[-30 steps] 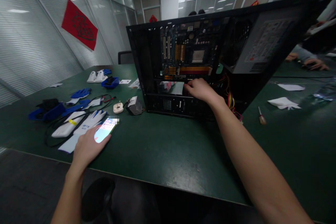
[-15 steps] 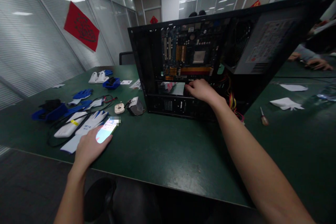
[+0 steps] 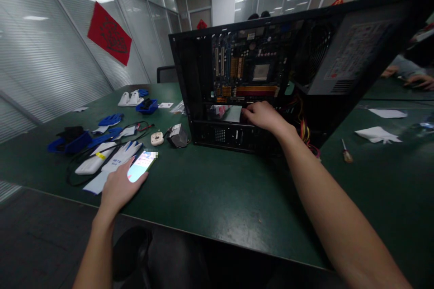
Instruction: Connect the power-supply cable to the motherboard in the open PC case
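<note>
A black computer case (image 3: 217, 134) stands open-sided on the table, its motherboard (image 3: 246, 65) facing me. My right hand (image 3: 262, 115) reaches into its lower part, fingers curled over a frame bar beside a rectangular opening; the fingertips are partly hidden. Low on the left, my left hand (image 3: 124, 185) holds a smartphone (image 3: 140, 167) with a lit screen, thumb on one side and fingers on the other, at the tabletop. A grey processor cooler (image 3: 178, 136) and a small white round-cornered case (image 3: 157, 138) lie between the phone and the computer case. The power supply (image 3: 356, 49) sits upper right inside, with coloured cables (image 3: 305, 132) hanging below.
White-and-blue gloves (image 3: 124, 156), a white power strip (image 3: 96, 158), and blue bins (image 3: 69, 142) with dark contents cover the green table's (image 3: 203, 198) left side. At right lie a screwdriver (image 3: 346, 153) and crumpled tissue (image 3: 378, 134). Another person's hand (image 3: 418, 82) rests far right.
The whole view has shifted slightly to the right. Both hands keep their places, the left on the smartphone and the right inside the computer case.
</note>
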The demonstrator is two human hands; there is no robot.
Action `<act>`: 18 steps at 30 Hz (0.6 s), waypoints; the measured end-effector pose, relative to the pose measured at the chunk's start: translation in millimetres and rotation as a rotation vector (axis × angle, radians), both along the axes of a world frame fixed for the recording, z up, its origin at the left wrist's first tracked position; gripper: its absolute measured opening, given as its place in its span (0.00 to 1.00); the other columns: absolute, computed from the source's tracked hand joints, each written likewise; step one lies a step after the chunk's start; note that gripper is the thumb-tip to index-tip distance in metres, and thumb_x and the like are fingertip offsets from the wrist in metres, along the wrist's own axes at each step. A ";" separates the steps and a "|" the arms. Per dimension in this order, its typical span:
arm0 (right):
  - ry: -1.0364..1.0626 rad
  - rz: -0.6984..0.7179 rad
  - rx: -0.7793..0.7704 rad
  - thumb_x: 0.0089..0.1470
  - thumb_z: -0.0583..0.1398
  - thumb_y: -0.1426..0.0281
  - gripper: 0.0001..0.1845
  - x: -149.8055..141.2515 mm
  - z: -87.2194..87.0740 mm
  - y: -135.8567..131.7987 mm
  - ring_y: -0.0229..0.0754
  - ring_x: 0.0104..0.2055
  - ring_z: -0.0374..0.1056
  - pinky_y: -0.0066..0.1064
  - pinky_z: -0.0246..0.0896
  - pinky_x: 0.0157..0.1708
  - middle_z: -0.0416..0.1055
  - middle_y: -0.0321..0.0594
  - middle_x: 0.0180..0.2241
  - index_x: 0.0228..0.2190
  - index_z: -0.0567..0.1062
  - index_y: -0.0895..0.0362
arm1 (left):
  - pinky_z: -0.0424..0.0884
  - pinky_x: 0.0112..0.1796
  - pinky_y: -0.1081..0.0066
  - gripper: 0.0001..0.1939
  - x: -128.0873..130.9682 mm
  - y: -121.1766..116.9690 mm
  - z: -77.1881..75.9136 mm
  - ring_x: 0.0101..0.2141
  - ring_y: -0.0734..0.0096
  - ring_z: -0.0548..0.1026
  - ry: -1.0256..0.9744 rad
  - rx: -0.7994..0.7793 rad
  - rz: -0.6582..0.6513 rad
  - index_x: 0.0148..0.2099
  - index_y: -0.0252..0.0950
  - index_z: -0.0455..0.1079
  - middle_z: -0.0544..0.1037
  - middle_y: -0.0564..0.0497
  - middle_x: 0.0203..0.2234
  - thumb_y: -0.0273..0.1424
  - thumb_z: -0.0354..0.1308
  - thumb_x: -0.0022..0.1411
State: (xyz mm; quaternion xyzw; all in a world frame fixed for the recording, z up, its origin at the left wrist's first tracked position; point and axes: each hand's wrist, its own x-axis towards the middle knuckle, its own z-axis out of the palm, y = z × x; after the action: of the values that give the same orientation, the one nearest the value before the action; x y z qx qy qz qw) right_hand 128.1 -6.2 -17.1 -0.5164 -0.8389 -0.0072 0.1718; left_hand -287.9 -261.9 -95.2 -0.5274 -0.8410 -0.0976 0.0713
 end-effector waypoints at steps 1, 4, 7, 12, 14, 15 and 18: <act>0.000 0.003 0.002 0.66 0.51 0.62 0.23 0.1 0.0 -0.1 0.54 0.42 0.75 0.34 0.61 0.37 0.80 0.53 0.38 0.34 0.83 0.59 | 0.66 0.55 0.48 0.43 0.5 -0.1 0.4 0.58 0.37 0.69 -0.006 -0.003 0.002 0.69 0.29 0.58 0.68 0.35 0.62 0.53 0.48 0.62; 0.004 0.009 0.004 0.66 0.51 0.63 0.22 0.2 0.1 -0.5 0.54 0.42 0.76 0.34 0.61 0.36 0.80 0.54 0.38 0.34 0.82 0.59 | 0.66 0.56 0.48 0.42 2.1 -0.4 1.6 0.58 0.37 0.69 -0.003 0.007 0.002 0.69 0.29 0.59 0.68 0.34 0.62 0.53 0.49 0.62; 0.004 0.007 -0.003 0.66 0.51 0.63 0.22 -0.2 0.3 -0.3 0.54 0.42 0.75 0.35 0.61 0.38 0.80 0.54 0.38 0.34 0.82 0.59 | 0.67 0.55 0.48 0.42 5.4 -1.3 2.9 0.57 0.36 0.69 0.002 0.004 0.027 0.69 0.29 0.58 0.69 0.34 0.61 0.53 0.49 0.62; 0.007 0.007 0.007 0.66 0.51 0.63 0.22 -0.5 -0.9 0.7 0.54 0.42 0.75 0.35 0.61 0.38 0.80 0.54 0.37 0.33 0.82 0.59 | 0.70 0.50 0.47 0.42 19.3 -2.8 7.6 0.54 0.34 0.71 0.009 -0.011 0.108 0.69 0.33 0.59 0.71 0.34 0.59 0.54 0.49 0.61; 0.012 0.010 0.011 0.66 0.51 0.63 0.22 -0.3 -1.5 1.1 0.54 0.42 0.75 0.35 0.61 0.38 0.80 0.54 0.37 0.32 0.82 0.59 | 0.72 0.45 0.47 0.42 26.7 -1.4 10.1 0.51 0.32 0.73 0.035 -0.019 0.160 0.69 0.34 0.59 0.74 0.31 0.55 0.55 0.49 0.61; 0.014 0.013 0.008 0.66 0.51 0.63 0.23 -0.1 -1.6 1.1 0.54 0.42 0.75 0.35 0.61 0.37 0.80 0.54 0.37 0.32 0.82 0.59 | 0.73 0.43 0.46 0.42 30.3 -0.1 11.3 0.49 0.31 0.74 0.049 -0.025 0.184 0.69 0.34 0.59 0.75 0.30 0.52 0.56 0.49 0.61; 0.016 0.020 0.002 0.66 0.51 0.63 0.22 0.4 -1.4 0.7 0.53 0.42 0.75 0.34 0.61 0.37 0.80 0.54 0.37 0.32 0.82 0.59 | 0.73 0.39 0.47 0.42 39.1 4.8 13.9 0.46 0.31 0.76 0.066 -0.033 0.214 0.68 0.33 0.60 0.77 0.28 0.47 0.56 0.48 0.61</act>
State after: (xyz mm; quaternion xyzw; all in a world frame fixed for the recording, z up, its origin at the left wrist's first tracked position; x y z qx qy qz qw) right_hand 128.4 -5.6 -18.5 -0.5078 -0.8426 -0.0020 0.1792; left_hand -248.8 -257.2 -81.3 -0.4388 -0.8911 -0.0583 0.1005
